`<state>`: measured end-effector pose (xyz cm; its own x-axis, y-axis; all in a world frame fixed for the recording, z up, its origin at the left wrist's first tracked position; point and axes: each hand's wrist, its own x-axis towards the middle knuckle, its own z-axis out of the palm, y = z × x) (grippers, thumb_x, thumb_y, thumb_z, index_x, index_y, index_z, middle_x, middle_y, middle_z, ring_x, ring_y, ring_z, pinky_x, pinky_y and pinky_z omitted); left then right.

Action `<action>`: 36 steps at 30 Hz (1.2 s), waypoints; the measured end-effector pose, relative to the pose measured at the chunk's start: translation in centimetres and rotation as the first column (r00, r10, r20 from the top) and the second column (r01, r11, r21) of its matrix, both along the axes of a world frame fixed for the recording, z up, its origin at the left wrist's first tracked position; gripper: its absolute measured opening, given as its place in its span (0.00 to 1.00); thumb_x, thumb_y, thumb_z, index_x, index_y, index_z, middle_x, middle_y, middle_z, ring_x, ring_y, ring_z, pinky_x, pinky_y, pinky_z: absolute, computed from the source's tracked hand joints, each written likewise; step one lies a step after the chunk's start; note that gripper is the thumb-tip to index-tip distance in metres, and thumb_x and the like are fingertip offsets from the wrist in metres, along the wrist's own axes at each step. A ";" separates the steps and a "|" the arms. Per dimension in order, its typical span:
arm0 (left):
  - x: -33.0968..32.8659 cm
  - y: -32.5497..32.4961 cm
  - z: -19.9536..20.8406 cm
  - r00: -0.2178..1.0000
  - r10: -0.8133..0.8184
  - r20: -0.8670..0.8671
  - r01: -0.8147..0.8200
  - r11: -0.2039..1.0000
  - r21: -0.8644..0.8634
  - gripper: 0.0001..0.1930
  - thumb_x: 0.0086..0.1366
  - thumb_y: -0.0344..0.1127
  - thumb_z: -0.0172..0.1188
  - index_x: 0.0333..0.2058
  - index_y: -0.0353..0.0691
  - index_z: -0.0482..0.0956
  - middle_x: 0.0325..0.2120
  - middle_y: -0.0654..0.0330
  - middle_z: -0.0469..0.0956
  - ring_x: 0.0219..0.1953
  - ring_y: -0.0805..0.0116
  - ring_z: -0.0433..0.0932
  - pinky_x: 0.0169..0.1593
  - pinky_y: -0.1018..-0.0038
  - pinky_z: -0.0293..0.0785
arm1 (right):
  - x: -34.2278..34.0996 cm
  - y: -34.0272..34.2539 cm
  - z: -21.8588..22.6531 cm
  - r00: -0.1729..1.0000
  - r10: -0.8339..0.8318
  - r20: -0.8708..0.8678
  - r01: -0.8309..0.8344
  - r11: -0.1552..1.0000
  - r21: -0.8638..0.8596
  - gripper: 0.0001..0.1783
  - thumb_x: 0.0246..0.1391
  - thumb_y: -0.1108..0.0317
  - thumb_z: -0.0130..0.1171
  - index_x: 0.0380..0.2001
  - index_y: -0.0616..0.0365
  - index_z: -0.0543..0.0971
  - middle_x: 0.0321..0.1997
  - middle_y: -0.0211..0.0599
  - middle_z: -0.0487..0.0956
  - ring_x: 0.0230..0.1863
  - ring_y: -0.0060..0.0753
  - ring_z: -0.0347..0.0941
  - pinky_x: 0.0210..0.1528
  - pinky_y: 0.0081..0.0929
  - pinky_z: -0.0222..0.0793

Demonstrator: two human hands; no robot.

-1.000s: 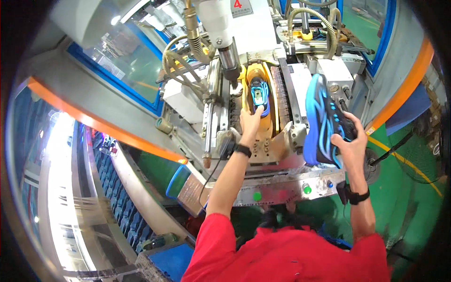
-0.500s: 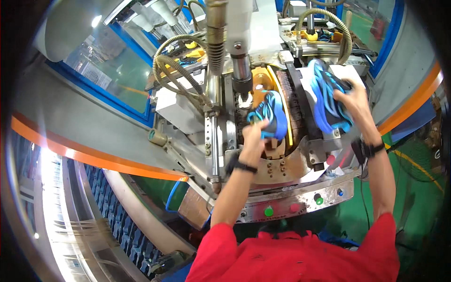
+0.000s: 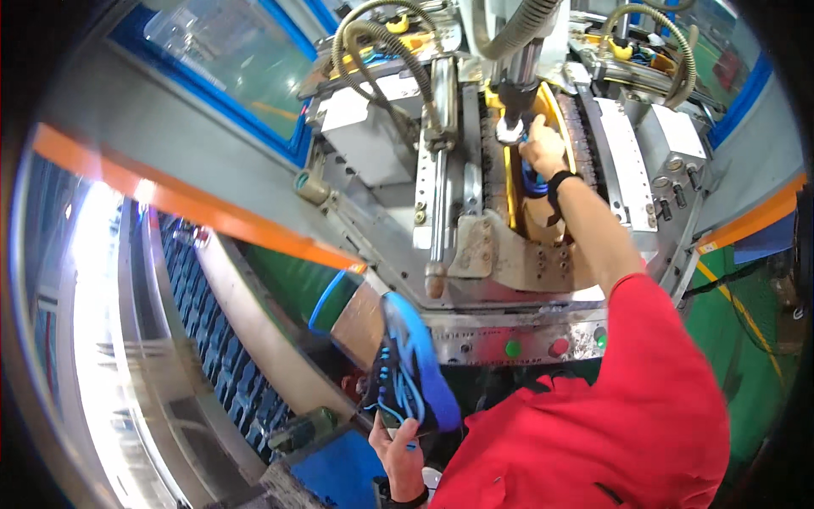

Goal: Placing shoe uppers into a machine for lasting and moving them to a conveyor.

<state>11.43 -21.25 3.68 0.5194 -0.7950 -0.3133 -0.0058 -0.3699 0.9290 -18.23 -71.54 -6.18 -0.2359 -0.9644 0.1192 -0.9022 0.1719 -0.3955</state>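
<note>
My left hand [image 3: 398, 458] is low at the left, closed around the heel end of a black and blue sneaker [image 3: 407, 365]. That shoe stands toe upward, its blue sole facing right and its laces showing. Inside the machine's press bay, my right hand [image 3: 544, 148] is closed on a second blue sneaker [image 3: 534, 184]. Hand and wrist cover most of this one. It sits between yellow pads [image 3: 555, 114], below the metal press rod [image 3: 519, 81] with its white tip.
A panel with green and red buttons [image 3: 512, 348] runs along the machine's front. Ribbed hoses [image 3: 381, 42] arch at the back. An orange-edged guard [image 3: 203, 225] curves at left, beside a conveyor with blue slats [image 3: 203, 314]. A brown box [image 3: 356, 318] stands below it.
My left hand has brought its sneaker out of the press bay, down to the lower left. My right hand has moved its sneaker from the right side into the bay. The view has shifted.
</note>
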 end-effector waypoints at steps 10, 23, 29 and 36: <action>-5.9 12.7 -4.8 0.839 0.208 0.503 -0.276 0.959 0.064 0.21 0.49 0.16 0.66 0.44 0.38 0.81 0.40 0.53 0.80 0.43 0.61 0.80 0.49 0.68 0.74 | 8.2 30.9 1.4 0.532 0.814 0.233 -0.740 0.580 -0.341 0.10 0.52 0.73 0.56 0.38 0.59 0.78 0.40 0.45 0.78 0.44 0.49 0.74 0.46 0.40 0.70; -13.1 26.3 -3.9 0.409 0.800 -0.439 -0.871 0.486 0.072 0.19 0.62 0.28 0.61 0.50 0.26 0.72 0.44 0.55 0.78 0.47 0.66 0.77 0.49 0.73 0.75 | 11.5 33.4 -14.1 0.334 0.933 0.134 -0.920 0.353 -0.170 0.12 0.49 0.77 0.56 0.40 0.62 0.75 0.36 0.47 0.74 0.41 0.51 0.71 0.45 0.39 0.68; -11.8 37.4 -7.0 -0.191 0.685 -0.702 -0.977 -0.061 0.206 0.08 0.59 0.27 0.62 0.37 0.31 0.77 0.32 0.53 0.79 0.34 0.58 0.81 0.41 0.63 0.79 | 29.1 39.4 4.0 -0.106 0.937 0.333 -0.840 0.095 -0.535 0.07 0.55 0.76 0.56 0.39 0.61 0.75 0.34 0.42 0.76 0.32 0.37 0.71 0.39 0.28 0.68; -4.9 53.8 -11.0 -0.350 0.734 -0.582 -0.923 -0.376 0.080 0.08 0.57 0.31 0.63 0.33 0.34 0.78 0.32 0.55 0.80 0.34 0.64 0.80 0.36 0.65 0.78 | 51.9 59.0 24.7 -0.422 0.852 -0.309 -0.588 -0.517 -0.622 0.12 0.54 0.77 0.57 0.43 0.60 0.76 0.42 0.40 0.78 0.40 0.37 0.74 0.43 0.29 0.70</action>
